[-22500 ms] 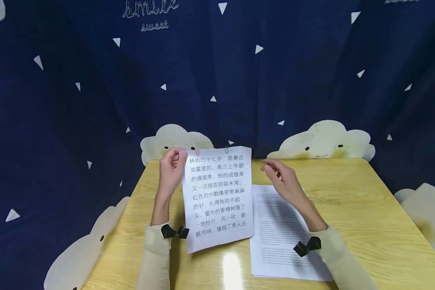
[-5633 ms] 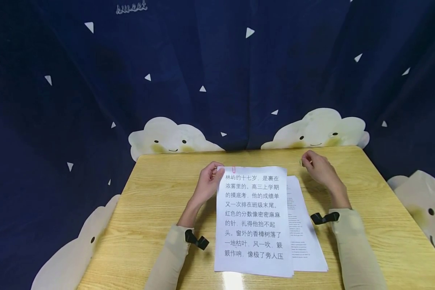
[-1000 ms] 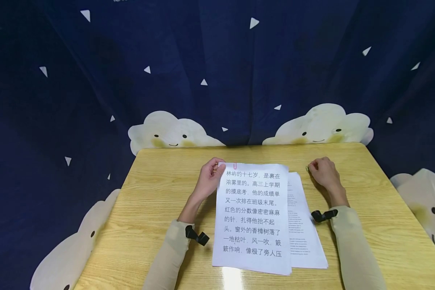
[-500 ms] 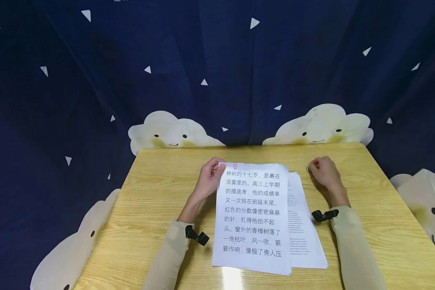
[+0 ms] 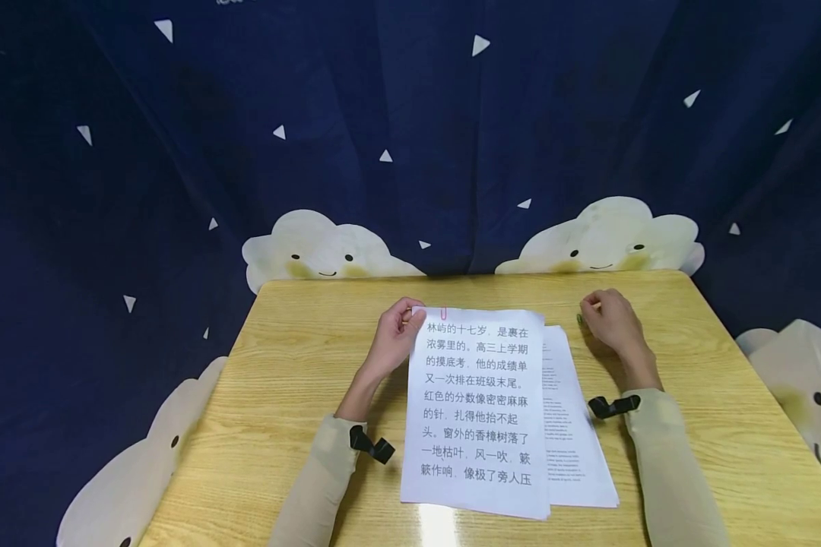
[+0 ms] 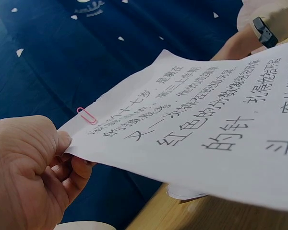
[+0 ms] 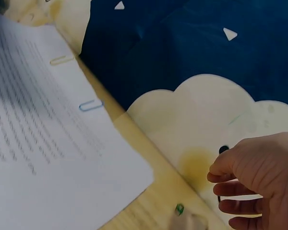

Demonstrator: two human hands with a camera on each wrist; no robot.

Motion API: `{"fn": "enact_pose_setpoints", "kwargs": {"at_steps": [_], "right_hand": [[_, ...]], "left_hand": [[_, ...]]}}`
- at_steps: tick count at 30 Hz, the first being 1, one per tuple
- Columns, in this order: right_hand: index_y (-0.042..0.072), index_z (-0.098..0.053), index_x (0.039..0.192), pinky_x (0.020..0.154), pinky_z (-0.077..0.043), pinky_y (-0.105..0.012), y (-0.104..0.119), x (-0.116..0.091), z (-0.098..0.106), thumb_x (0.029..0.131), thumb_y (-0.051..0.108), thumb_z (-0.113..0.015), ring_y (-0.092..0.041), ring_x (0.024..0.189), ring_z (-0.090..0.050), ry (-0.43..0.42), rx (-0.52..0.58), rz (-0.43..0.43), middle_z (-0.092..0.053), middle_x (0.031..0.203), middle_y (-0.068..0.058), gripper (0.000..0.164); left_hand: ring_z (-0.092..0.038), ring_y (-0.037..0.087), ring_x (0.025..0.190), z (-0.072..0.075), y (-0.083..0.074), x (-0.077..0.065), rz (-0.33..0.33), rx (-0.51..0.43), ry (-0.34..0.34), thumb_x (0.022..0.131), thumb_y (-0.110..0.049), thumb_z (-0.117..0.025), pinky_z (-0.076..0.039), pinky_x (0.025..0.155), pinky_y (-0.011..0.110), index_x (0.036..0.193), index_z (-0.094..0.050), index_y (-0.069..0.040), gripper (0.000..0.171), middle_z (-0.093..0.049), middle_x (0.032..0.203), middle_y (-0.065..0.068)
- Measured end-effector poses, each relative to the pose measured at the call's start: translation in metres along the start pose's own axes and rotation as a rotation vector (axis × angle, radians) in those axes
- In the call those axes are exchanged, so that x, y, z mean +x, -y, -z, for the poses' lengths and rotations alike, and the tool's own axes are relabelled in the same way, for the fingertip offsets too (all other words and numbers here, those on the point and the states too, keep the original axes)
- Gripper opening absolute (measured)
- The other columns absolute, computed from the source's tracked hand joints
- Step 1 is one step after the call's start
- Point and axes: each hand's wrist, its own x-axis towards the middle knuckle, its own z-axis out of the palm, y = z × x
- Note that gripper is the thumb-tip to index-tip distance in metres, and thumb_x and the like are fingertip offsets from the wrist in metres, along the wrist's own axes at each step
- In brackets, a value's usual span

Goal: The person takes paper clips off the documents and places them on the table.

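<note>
My left hand (image 5: 395,338) pinches the top left corner of a raised sheet of paper (image 5: 475,410) with large Chinese print. Beside the thumb, a pink paper clip (image 6: 87,116) sits on the sheet's top edge. My right hand (image 5: 616,323) hovers over the right side of the table, its fingers loosely bent around nothing. Just apart from those fingers, a small green paper clip (image 7: 180,209) lies on the tabletop. Partly hidden under the raised sheet is a stack of English-text pages (image 5: 575,425). A yellow paper clip (image 7: 62,60) and a blue paper clip (image 7: 90,105) grip its top edge.
The wooden table (image 5: 301,357) ends at the back against a dark blue curtain (image 5: 410,114) with white triangles and clouds. Each wrist wears a black band, and a light reflection shows at the table's front.
Over 22 seconds, the dark clip has left the Chinese sheet, which moved right over the stack. Just now my right hand has let go of the green clip and lifted slightly; my left stays put.
</note>
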Motion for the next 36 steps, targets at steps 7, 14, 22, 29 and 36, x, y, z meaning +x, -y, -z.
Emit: {"fn": "enact_pose_setpoints", "kwargs": {"at_steps": [7,14,22,29,36], "right_hand": [[-0.007,-0.064,0.116,0.075,-0.045,-0.051,0.021,-0.001,0.008,0.110,0.024,-0.051,-0.039,0.095,-0.054,-0.013,0.006,0.017,-0.056,0.116,-0.026,0.034],[-0.005,-0.066,0.113,0.082,-0.048,-0.057,0.036,0.001,0.015,0.109,0.024,-0.053,-0.041,0.101,-0.056,-0.030,0.007,0.075,-0.059,0.114,-0.024,0.033],[-0.001,-0.067,0.110,0.081,-0.048,-0.056,0.063,-0.007,0.026,0.109,0.025,-0.055,-0.040,0.102,-0.057,-0.027,0.035,0.133,-0.061,0.115,-0.021,0.029],[-0.001,-0.068,0.112,0.083,-0.047,-0.054,0.090,-0.015,0.033,0.108,0.020,-0.057,-0.041,0.104,-0.058,-0.040,0.057,0.194,-0.062,0.115,-0.021,0.024],[-0.001,-0.068,0.111,0.082,-0.046,-0.050,0.107,-0.019,0.033,0.108,0.018,-0.058,-0.037,0.104,-0.059,-0.046,0.068,0.260,-0.064,0.113,-0.018,0.022]], "left_hand": [[-0.056,0.012,0.058,0.000,0.000,0.000,-0.001,0.009,0.004,0.109,-0.008,-0.054,-0.045,0.052,0.021,0.117,-0.062,0.009,0.020,-0.067,0.081,0.017],[-0.058,0.012,0.058,-0.001,0.000,0.000,0.003,-0.004,-0.001,0.109,-0.008,-0.054,-0.047,0.052,0.022,0.115,-0.063,0.006,0.017,-0.067,0.082,0.019],[-0.059,0.015,0.058,-0.002,0.000,0.000,0.001,0.003,0.008,0.109,-0.009,-0.054,-0.048,0.052,0.023,0.115,-0.063,0.005,0.018,-0.069,0.084,0.021],[-0.058,0.013,0.058,-0.001,0.000,-0.001,0.010,0.020,0.005,0.109,-0.009,-0.054,-0.047,0.053,0.023,0.114,-0.063,0.004,0.017,-0.068,0.083,0.016],[-0.059,0.014,0.059,0.000,-0.001,-0.001,0.007,0.029,-0.002,0.109,-0.010,-0.054,-0.047,0.054,0.023,0.116,-0.064,0.005,0.018,-0.068,0.083,0.018]]}}
